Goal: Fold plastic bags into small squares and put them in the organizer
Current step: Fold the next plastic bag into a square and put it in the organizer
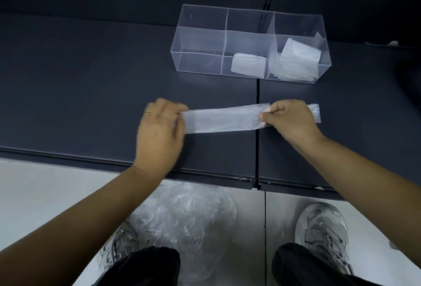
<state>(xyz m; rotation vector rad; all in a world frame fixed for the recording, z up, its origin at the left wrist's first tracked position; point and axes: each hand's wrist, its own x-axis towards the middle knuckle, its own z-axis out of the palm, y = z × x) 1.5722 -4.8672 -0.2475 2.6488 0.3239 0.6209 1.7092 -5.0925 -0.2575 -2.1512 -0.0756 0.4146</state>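
we count one plastic bag [221, 120] on the dark shelf [91, 80], folded into a long flat strip that lies left to right across the seam between two shelf panels. two hands are on it. the right hand [289, 119] pinches the strip near its right end between thumb and curled fingers, and a short piece sticks out past the knuckles. the left hand [159, 130] is at the left end with bent fingers on the plastic; it is blurred, so we cannot tell if it grips or only presses. one clear organizer [198, 60] stands behind the strip, well apart from it, with three compartments in a row. the middle one holds one folded bag [248, 63]; the right one holds several folded bags [298, 55], too overlapped to count. on the floor, one heap of loose bags [189, 217] sits between two shoes [323, 233].
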